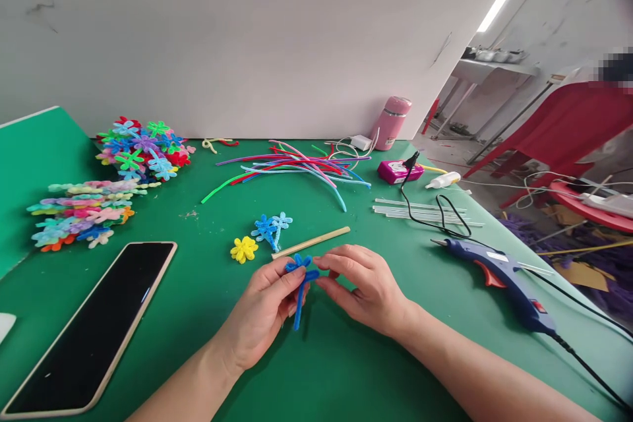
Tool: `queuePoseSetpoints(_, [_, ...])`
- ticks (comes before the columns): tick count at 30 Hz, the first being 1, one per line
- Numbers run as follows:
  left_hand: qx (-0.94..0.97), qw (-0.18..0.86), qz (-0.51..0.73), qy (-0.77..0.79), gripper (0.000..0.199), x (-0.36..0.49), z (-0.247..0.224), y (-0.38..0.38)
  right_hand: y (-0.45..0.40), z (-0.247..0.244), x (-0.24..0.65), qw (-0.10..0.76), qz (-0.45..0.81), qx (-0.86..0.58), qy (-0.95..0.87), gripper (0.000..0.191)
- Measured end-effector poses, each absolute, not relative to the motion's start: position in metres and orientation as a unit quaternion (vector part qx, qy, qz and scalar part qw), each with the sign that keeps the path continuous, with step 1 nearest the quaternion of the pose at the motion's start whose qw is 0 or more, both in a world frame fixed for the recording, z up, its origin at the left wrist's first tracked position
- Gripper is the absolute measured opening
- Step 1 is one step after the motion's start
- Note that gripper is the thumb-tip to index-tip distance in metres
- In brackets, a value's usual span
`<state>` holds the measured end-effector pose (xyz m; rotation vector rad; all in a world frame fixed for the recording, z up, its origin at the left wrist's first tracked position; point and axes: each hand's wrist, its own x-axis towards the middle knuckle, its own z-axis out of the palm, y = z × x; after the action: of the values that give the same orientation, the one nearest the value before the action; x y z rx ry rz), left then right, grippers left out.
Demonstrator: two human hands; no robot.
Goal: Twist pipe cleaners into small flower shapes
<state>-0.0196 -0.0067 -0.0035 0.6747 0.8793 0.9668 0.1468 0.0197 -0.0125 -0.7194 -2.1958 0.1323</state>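
Observation:
My left hand (264,306) pinches a partly bent blue pipe cleaner flower (299,262) between thumb and fingers. One loop of it points right, and a straight tail hangs down below the thumb. Close by on the right, my right hand (363,283) is half curled, thumb and forefinger apart at the tip of that loop; whether they touch it is hard to see. Just beyond the hands lie a yellow pipe cleaner flower (244,250), a blue flower (266,229), a light blue flower (281,221) and a thin wooden stick (311,242).
Loose pipe cleaners (291,165) cross at the back. Finished flowers (141,151) are heaped at left, behind a phone (93,330). To the right are a glue gun (499,277) with its cord, glue sticks (420,211), a magenta box (395,172) and a pink bottle (392,124).

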Motion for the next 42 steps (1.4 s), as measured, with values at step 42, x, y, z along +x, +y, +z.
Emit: queuePoseSetpoints(42, [0.338,0.720,0.436,0.420,0.026,-0.0211,-0.0039,-0.0064,0.0185,-0.0123,0.1444,0.418,0.139,-0.309,-0.843,0.009])
